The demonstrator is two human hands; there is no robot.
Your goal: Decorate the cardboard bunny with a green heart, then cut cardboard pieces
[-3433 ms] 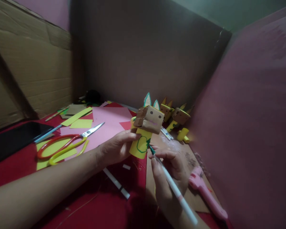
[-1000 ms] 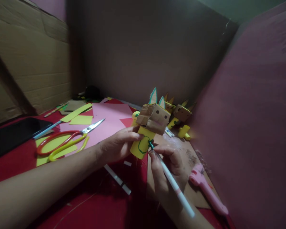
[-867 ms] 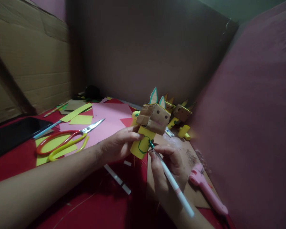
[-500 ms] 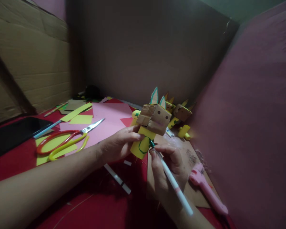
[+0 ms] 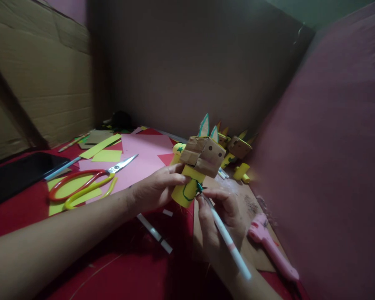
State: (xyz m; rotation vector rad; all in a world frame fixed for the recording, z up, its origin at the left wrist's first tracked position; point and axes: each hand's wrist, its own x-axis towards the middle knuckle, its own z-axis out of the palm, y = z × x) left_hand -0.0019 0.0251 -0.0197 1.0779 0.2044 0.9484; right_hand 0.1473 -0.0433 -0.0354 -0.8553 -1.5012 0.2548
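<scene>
My left hand (image 5: 162, 185) grips a small handmade figure (image 5: 187, 189) by its yellow paper-tube body. The figure has a boxy brown cardboard head (image 5: 203, 156) with dot eyes and two pointed ears edged in teal. A curved green line runs across the front of the body. Between the thumb and fingers of my right hand (image 5: 220, 216) is a white marker (image 5: 226, 237) with a green tip end. Its tip meets the yellow body at the green line, or sits very close to it.
Left of my hands lie scissors (image 5: 90, 185) with red and yellow handles, pink paper (image 5: 143, 146), yellow strips and a dark phone-like slab (image 5: 21, 177). On the right, a pink glue gun (image 5: 273, 248) rests on a cardboard sheet (image 5: 256, 254). Similar figures (image 5: 239, 146) stand behind.
The figure and both hands have barely shifted. The marker's rear end has swung slightly up and left, while its tip stays by the green line.
</scene>
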